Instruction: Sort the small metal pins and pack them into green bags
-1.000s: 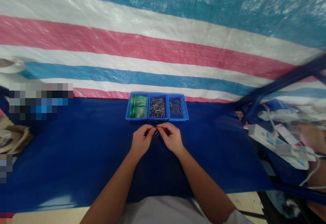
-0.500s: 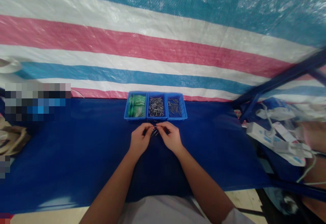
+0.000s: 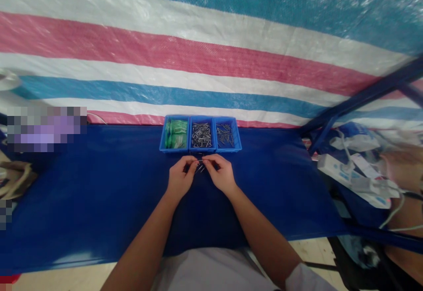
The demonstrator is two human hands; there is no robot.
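Note:
My left hand (image 3: pixel 180 178) and my right hand (image 3: pixel 220 174) meet fingertip to fingertip just in front of the blue bins. Both are closed in a pinch, thumb against fingers, on one thin metal pin (image 3: pixel 200 161). Its exact kind is too small to make out. Beneath and between my hands, several loose metal pins (image 3: pixel 200 168) lie on the blue tabletop (image 3: pixel 132 185). Green plastic packets (image 3: pixel 179 128) fill the left bin. Short metal pieces (image 3: pixel 201 136) are heaped in the middle bin, and thinner dark ones (image 3: pixel 225 135) lie in the right bin.
A striped plastic sheet (image 3: pixel 185 48) hangs behind the table. At right stand a blue metal frame (image 3: pixel 360 95) and a white power strip (image 3: pixel 343 174) with cables. Someone's bare limb (image 3: pixel 401 172) shows at the far right. A brown bag (image 3: pixel 16 178) is at the left edge.
The view has shifted slightly, so bins and table appear a little higher. Both hands keep the same pinch on the pin, with barely any movement of the fingers.

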